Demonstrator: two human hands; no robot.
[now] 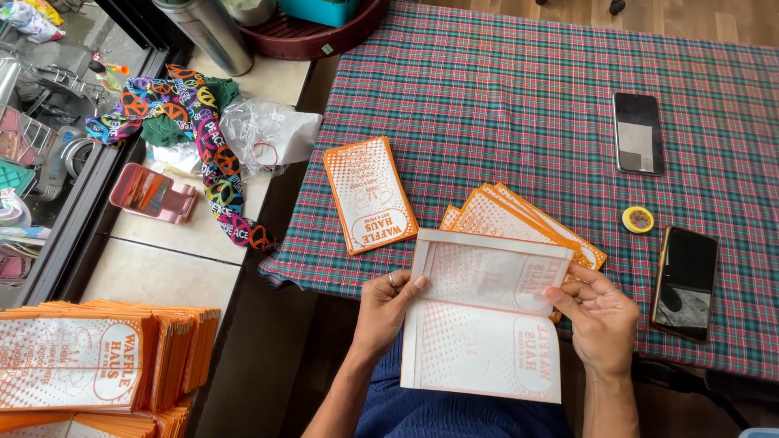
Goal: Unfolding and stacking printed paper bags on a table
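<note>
Both hands work at the near edge of the table, over the person's blue-clad lap (454, 414). Between them is a flat paper sheet (485, 320), white with orange dotted print, its top strip folded over into a narrow white band. It hangs partly off the table edge — the lower half lies over the lap.

On the sheet's left edge, the left hand (385, 312) pinches the paper near the fold, thumb on top and fingers curled beneath; a ring shows on one finger. At the right edge, the right hand (599, 318) grips the same sheet, fingertips pressing on the paper just below the folded band.

Behind the sheet, touching its upper right corner, a fanned pile of orange-edged paper bags (519, 217) lies on the plaid tablecloth (503, 97). A single finished bag (369, 195) rests apart to the left, tilted. Farther right lie two dark phones — one (638, 132) well back, the other (685, 281) near the right hand — with a small round yellow tin (638, 219) between them.

Low on the left, a thick stack of the same orange bags (97, 357) sits beside the table. On the pale counter (162, 268) beyond it lie a colourful patterned strap (213, 174), a pink holder (152, 192) and a crumpled clear plastic bag (268, 134).
</note>
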